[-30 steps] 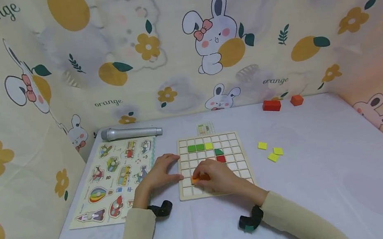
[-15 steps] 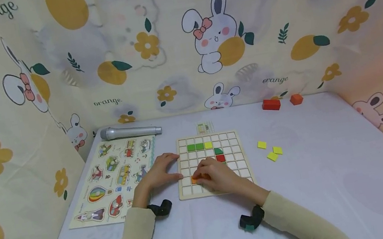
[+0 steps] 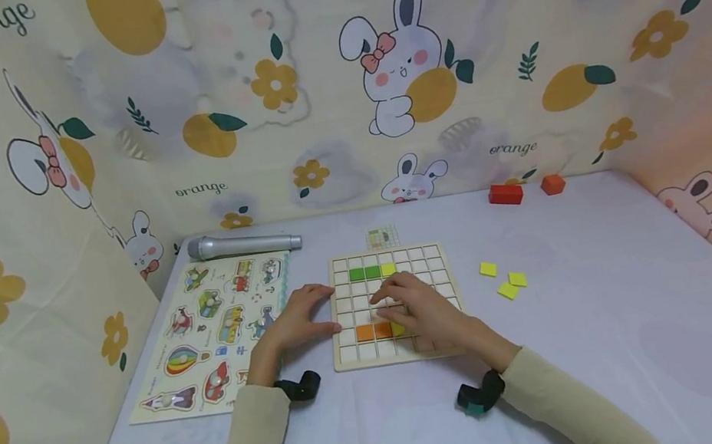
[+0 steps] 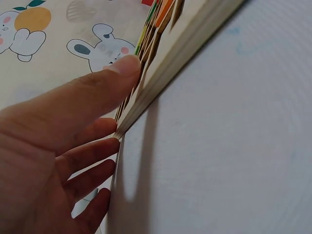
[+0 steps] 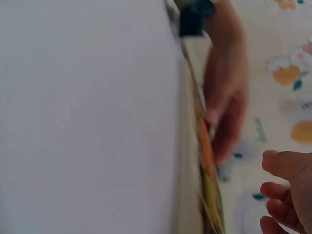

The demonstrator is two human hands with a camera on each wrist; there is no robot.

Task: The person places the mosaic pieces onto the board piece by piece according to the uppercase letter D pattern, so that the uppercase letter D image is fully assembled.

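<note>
A wooden grid board [image 3: 356,360] lies on the table, several coloured square tiles in its cells. My left hand [image 3: 292,320] touches the board's left edge, thumb and fingers extended; the left wrist view shows the thumb [image 4: 105,80] against that edge. Over the board's middle hovers my right hand [image 3: 428,313], its fingers loosely bent and holding nothing. Just below its fingers, two orange tiles [image 3: 373,332] sit side by side, with a yellow tile [image 3: 398,329] partly under the hand. Near the top are two green tiles [image 3: 364,273] and another yellow tile [image 3: 388,269]. The hand hides the board's right-middle cells.
Three loose yellow tiles [image 3: 508,291] lie right of the board. A small printed grid card [image 3: 382,237] is behind it. At left are a picture puzzle board [image 3: 193,341] and a grey microphone [image 3: 244,245]; red blocks [image 3: 505,194] stand at the back right.
My right hand has let go of the orange tile and moved up and to the right, uncovering the orange tiles and part of a yellow one. My left hand stays put.
</note>
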